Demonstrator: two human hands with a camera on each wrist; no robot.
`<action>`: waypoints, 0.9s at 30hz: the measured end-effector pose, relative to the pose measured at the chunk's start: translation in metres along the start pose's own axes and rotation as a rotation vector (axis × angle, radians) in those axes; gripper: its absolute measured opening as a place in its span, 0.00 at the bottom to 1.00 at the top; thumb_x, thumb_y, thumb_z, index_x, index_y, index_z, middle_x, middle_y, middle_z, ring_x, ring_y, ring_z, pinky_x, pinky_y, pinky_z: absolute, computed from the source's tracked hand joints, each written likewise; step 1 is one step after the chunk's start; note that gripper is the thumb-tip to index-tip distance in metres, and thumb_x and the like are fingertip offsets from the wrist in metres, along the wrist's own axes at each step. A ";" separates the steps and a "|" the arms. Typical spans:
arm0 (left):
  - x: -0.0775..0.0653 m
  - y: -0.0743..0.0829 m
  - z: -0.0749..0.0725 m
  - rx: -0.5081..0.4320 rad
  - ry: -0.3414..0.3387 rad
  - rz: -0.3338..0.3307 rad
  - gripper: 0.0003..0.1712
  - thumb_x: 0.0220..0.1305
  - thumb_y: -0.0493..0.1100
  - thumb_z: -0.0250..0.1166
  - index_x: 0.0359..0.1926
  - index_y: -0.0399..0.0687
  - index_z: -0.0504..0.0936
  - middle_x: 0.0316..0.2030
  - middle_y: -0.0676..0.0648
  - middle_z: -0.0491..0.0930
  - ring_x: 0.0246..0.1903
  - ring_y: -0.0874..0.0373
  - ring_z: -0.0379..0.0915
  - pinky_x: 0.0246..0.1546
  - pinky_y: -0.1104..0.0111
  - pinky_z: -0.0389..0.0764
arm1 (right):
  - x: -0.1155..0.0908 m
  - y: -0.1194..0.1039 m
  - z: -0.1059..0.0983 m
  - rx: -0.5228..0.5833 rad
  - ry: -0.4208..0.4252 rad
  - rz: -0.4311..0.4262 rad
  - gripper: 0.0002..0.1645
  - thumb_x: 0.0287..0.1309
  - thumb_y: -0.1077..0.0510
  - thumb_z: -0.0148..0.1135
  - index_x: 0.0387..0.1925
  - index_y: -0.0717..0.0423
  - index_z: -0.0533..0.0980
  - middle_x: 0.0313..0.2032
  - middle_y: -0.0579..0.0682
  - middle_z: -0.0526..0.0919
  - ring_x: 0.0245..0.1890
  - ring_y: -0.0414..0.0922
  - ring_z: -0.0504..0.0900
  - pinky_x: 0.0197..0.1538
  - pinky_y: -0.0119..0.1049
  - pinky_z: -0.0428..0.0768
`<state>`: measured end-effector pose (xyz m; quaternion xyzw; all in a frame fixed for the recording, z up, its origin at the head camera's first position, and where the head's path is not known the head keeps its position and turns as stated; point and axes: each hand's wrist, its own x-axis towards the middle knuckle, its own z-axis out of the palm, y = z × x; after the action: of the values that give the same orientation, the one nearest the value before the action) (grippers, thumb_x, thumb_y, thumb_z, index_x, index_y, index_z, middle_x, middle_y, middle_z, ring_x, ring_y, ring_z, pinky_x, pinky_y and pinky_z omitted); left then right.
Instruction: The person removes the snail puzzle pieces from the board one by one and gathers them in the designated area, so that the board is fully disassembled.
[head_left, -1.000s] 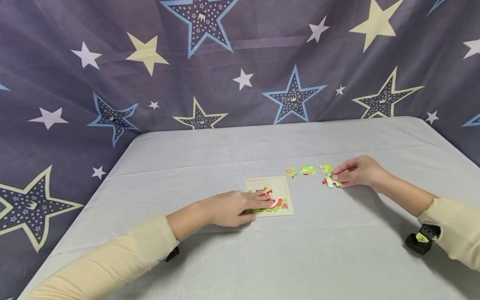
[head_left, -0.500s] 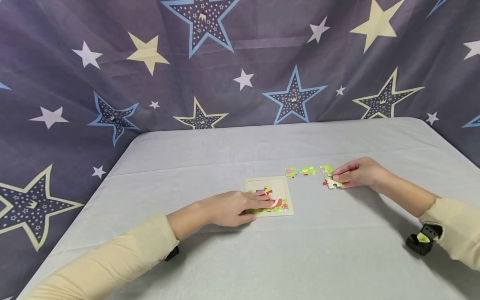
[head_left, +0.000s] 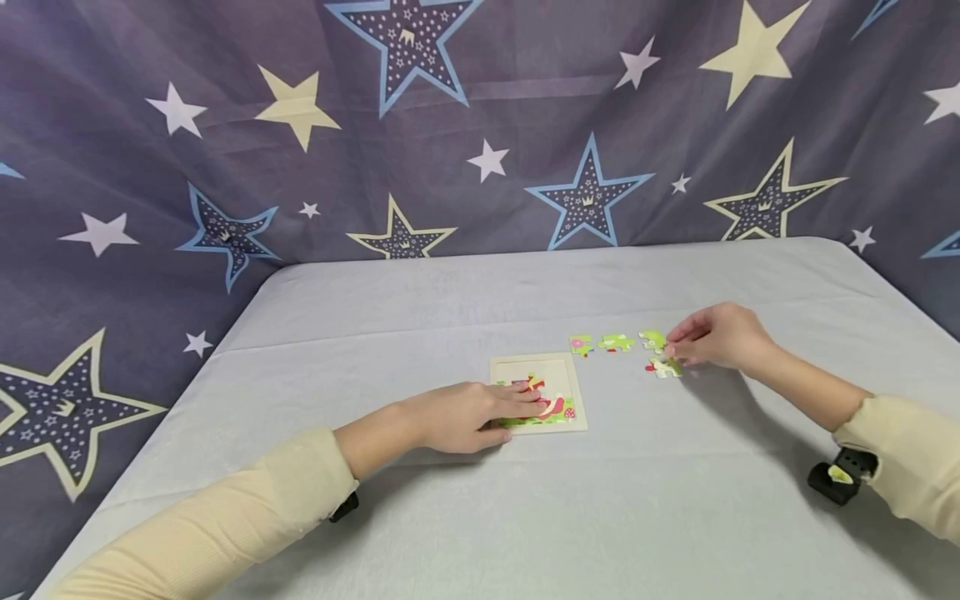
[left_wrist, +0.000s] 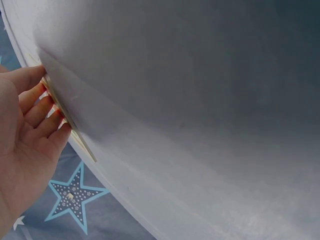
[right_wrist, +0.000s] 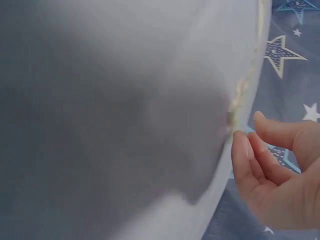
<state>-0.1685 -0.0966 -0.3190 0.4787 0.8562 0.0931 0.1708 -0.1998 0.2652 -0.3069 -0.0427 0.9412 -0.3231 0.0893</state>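
My left hand (head_left: 476, 415) lies with fairly straight fingers on a wooden puzzle tray (head_left: 579, 400), covering part of its red, green and white picture. The left wrist view shows the tray (left_wrist: 85, 145) edge-on under the fingertips. Over to the right, my right hand (head_left: 720, 337) hovers at two jigsaw pieces, a green upper piece (head_left: 652, 339) and a white-and-green lower piece (head_left: 663, 367) with a red tab. In the right wrist view its thumb (right_wrist: 272, 131) stands apart from the bent fingers (right_wrist: 245, 157), with nothing between them.
Behind the tray's right corner sits a green piece with a pink flower (head_left: 580, 344). Another green piece (head_left: 617, 342) lies between it and the right hand. Light grey cloth (head_left: 645, 517) covers the table, and a star-patterned curtain (head_left: 450, 183) hangs behind.
The right hand's fingers have come off the lower jigsaw piece, and the hand has risen slightly toward the upper one. The left hand stays in place on the tray.
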 end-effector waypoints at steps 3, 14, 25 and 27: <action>0.000 0.000 0.000 0.003 -0.001 -0.002 0.28 0.71 0.45 0.53 0.71 0.61 0.63 0.72 0.55 0.60 0.74 0.61 0.51 0.73 0.63 0.59 | 0.001 -0.007 -0.003 -0.006 0.017 -0.024 0.20 0.54 0.52 0.69 0.42 0.63 0.83 0.25 0.41 0.87 0.23 0.34 0.82 0.28 0.28 0.78; -0.001 0.001 0.000 0.004 0.002 0.007 0.28 0.71 0.45 0.52 0.71 0.61 0.63 0.72 0.54 0.61 0.74 0.60 0.51 0.74 0.62 0.58 | 0.006 -0.047 0.025 -0.052 -0.018 -0.151 0.16 0.51 0.53 0.71 0.39 0.59 0.85 0.36 0.54 0.89 0.29 0.33 0.82 0.36 0.30 0.77; 0.000 0.000 0.000 0.015 0.015 0.034 0.28 0.71 0.44 0.53 0.71 0.59 0.64 0.71 0.52 0.63 0.73 0.59 0.54 0.73 0.62 0.59 | 0.012 -0.083 0.070 -0.014 -0.128 -0.330 0.11 0.51 0.60 0.71 0.37 0.61 0.84 0.33 0.54 0.89 0.34 0.42 0.86 0.42 0.35 0.84; 0.000 0.000 0.000 0.015 0.018 0.040 0.29 0.70 0.44 0.53 0.71 0.59 0.64 0.70 0.52 0.63 0.73 0.59 0.54 0.73 0.62 0.60 | 0.012 -0.088 0.078 -0.015 -0.146 -0.374 0.11 0.50 0.63 0.71 0.37 0.61 0.84 0.33 0.53 0.88 0.34 0.42 0.85 0.42 0.35 0.84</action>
<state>-0.1687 -0.0967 -0.3192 0.4962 0.8485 0.0946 0.1576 -0.1946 0.1477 -0.3152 -0.2405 0.9102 -0.3233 0.0955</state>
